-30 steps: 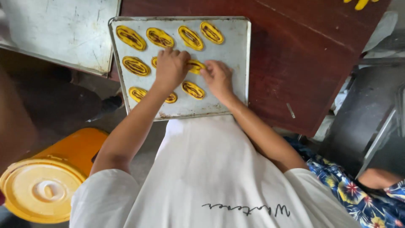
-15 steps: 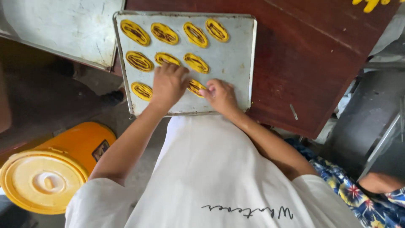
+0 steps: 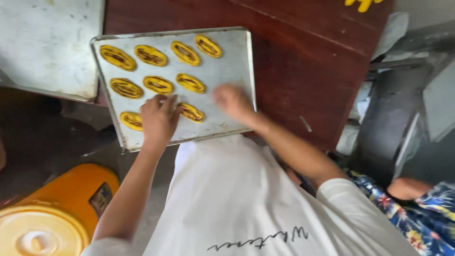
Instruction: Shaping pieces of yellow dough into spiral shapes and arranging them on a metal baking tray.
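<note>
Down onto a dark red-brown wooden table [image 3: 303,61] we look, and it fills the upper middle of the view. Off its left edge sits a scuffed pale metal sheet [image 3: 47,42], lying flat. On the table itself lies the metal baking tray [image 3: 227,71], its near edge hanging just over the table's front. Below left stands a big orange drum with a yellow lid [image 3: 42,223], well apart from the tray. At lower right, a blue flowered garment [image 3: 417,218] belongs to someone else close by, and the person's own white shirt [image 3: 246,199] takes up the bottom centre.

On the tray, yellow oval dough pieces with dark centre stripes [image 3: 159,84] sit in rows: four along the far row, three in the middle, and pieces at the near row partly under the hands.

Now the hands. The left hand [image 3: 159,121] rests palm down on the tray's near left part, fingers together and curled a little, covering the spot between the near-left piece [image 3: 130,121] and the near-middle piece [image 3: 192,113]; it touches or overlaps both, though whether it grips anything I cannot tell. The right hand [image 3: 232,102] is blurred, hovering over the bare right part of the tray, just beside that near-middle piece; fingers look loosely spread, nothing seen in it.

At the top edge, a scrap of yellow [image 3: 362,4] peeks in.
</note>
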